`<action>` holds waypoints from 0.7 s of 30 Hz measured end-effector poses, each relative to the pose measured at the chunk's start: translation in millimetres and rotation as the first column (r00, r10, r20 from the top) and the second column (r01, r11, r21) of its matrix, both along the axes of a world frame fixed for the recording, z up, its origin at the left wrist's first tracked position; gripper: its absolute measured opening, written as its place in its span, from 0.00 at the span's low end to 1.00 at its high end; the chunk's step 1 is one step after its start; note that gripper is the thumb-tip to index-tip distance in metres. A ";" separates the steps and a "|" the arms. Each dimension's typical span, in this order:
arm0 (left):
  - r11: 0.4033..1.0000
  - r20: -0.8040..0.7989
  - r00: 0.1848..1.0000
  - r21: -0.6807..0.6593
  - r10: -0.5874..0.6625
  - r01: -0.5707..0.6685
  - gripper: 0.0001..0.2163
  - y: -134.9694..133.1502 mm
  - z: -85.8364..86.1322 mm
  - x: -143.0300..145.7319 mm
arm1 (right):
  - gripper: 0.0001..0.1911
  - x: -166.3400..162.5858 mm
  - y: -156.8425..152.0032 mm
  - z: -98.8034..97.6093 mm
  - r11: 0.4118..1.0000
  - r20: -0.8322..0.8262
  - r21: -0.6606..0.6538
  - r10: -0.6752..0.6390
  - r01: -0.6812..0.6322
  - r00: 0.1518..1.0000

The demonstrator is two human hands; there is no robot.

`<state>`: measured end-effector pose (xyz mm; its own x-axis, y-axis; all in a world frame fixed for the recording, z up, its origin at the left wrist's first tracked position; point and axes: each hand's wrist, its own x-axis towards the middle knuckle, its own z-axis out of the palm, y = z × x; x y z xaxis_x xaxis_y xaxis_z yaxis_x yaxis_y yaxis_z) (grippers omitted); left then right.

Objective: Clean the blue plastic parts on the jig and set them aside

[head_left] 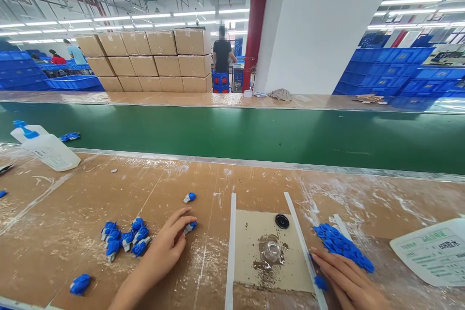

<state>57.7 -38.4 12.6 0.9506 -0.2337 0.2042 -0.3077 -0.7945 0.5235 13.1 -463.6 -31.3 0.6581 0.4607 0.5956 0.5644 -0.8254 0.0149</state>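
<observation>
My left hand (167,244) rests on the brown worktop with its fingers curled over a small blue-and-white part (190,226). Just left of it lies a cluster of several similar blue parts (123,240). One more blue part (189,197) sits a little farther up the table. My right hand (345,278) lies at the lower right with fingers stretched, touching a heap of small blue pieces (343,246); a single blue piece (320,283) is at its fingertips. Between the hands is a grey pad (254,232) framed by two white strips, bearing a black disc (282,221) and a clear round piece (271,250).
A green conveyor belt (254,133) runs across behind the worktop. A white bottle with a blue pump (43,147) lies at the far left, with blue parts (69,136) on the belt. A printed sheet (436,252) lies right. Cardboard boxes (145,60), blue crates (399,70) and a standing person (221,55) are beyond.
</observation>
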 end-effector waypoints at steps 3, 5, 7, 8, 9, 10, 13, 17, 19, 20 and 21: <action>0.992 0.007 0.994 -0.064 0.108 -0.107 0.14 -4.4 -2.4 -0.8 | 0.18 3.5 -9.3 -15.5 0.998 -0.028 -0.053 0.020 -0.021 0.999; 0.981 -0.012 0.985 -0.088 0.170 -0.170 0.12 -8.3 -3.5 -0.2 | 0.19 5.5 -13.1 -20.4 0.997 -0.057 -0.074 0.022 -0.026 0.998; 0.975 -0.042 0.981 -0.105 0.192 -0.195 0.11 -12.7 -3.9 0.3 | 0.20 6.8 -13.3 -17.2 0.993 -0.080 -0.103 0.047 -0.055 0.996; 0.976 -0.060 0.982 -0.115 0.181 -0.187 0.11 -15.0 -3.6 0.3 | 0.19 7.3 -12.3 -13.2 0.990 -0.085 -0.118 0.066 -0.076 0.994; 0.977 -0.078 0.984 -0.125 0.163 -0.172 0.11 -17.3 -3.2 0.0 | 0.19 7.9 -10.8 -8.7 0.987 -0.080 -0.129 0.086 -0.096 0.993; 0.979 -0.098 0.985 -0.131 0.143 -0.155 0.11 -19.5 -2.4 -0.4 | 0.18 8.7 -9.2 -4.2 0.984 -0.071 -0.139 0.105 -0.114 0.992; 0.985 -0.134 0.986 -0.124 0.104 -0.120 0.12 -24.8 1.0 -2.0 | 0.17 12.3 -6.0 3.9 0.981 -0.081 -0.128 0.136 -0.146 0.987; 0.989 -0.136 0.988 -0.116 0.073 -0.089 0.12 -29.3 6.7 -3.5 | 0.11 14.1 -1.6 5.4 0.996 -0.171 0.023 0.090 -0.088 0.981; 0.984 -0.153 0.986 -0.153 0.070 -0.094 0.11 -33.3 8.4 -4.6 | 0.10 11.4 6.5 8.7 0.992 -0.192 0.122 0.056 -0.033 0.980; 0.975 -0.179 0.981 -0.192 0.074 -0.108 0.10 -36.5 8.6 -5.6 | 0.12 9.6 13.1 11.5 0.984 -0.208 0.175 0.046 -0.009 0.977; 0.958 -0.219 0.972 -0.252 0.080 -0.136 0.10 -40.6 8.2 -7.2 | 0.14 7.8 21.3 14.9 0.973 -0.228 0.230 0.044 0.010 0.973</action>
<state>50.5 -79.0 20.9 0.9948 -0.0918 0.0430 -0.0921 -0.6418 0.7613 20.8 -442.3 -16.4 0.7828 0.3425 0.5196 0.5442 -0.7817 -0.3047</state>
